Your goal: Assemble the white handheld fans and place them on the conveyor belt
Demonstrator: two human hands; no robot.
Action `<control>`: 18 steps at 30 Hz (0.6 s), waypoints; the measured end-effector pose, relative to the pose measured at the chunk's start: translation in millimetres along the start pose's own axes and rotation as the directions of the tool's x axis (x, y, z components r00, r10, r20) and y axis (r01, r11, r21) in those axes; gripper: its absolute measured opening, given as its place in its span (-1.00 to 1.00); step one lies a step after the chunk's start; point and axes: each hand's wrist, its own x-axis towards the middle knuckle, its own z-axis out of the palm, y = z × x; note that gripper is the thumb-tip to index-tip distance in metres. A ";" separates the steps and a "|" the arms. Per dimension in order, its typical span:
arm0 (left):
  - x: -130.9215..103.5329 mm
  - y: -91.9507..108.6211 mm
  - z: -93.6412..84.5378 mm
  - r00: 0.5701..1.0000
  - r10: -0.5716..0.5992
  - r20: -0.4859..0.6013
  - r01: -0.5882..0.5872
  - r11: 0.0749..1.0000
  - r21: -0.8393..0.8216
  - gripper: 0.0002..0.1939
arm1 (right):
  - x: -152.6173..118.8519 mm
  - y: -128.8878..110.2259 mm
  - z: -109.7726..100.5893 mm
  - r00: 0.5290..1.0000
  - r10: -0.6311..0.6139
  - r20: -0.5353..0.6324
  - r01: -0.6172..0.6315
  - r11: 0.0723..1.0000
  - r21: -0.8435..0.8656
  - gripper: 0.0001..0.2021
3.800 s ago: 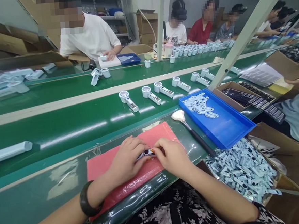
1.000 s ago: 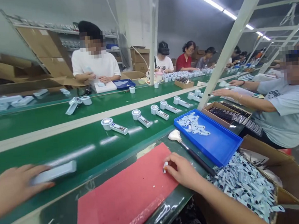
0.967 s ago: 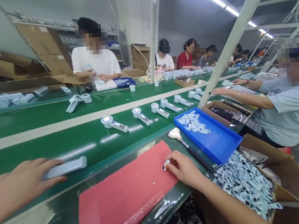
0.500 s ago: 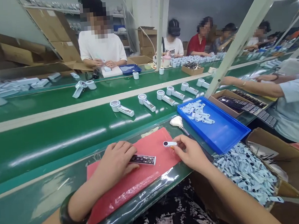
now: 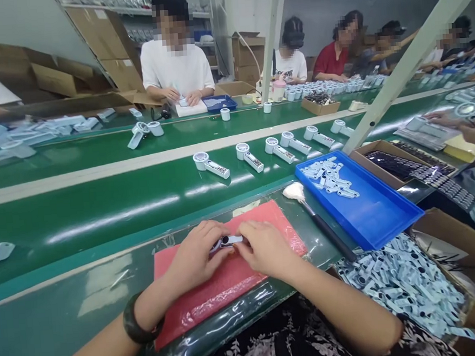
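Half a second ago my hands were apart, each with its own piece; now my left hand (image 5: 196, 257) and right hand (image 5: 262, 248) meet over the red mat (image 5: 212, 288). My fingers pinch the slim handle piece (image 5: 217, 246) and small white cover (image 5: 232, 239) together between them, so the two parts are being mated. The brush (image 5: 319, 221) lies just beyond my right hand.

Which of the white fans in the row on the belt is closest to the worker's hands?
The leftmost fan in that row. It lies straight across the belt from the hands; the others trail off to the right, each farther away.
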 end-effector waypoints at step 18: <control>-16.7 22.7 2.8 0.991 0.135 -0.008 -0.128 0.957 0.259 -0.79 | -15.8 7.0 7.3 0.977 0.012 0.213 -0.048 0.986 0.160 -0.63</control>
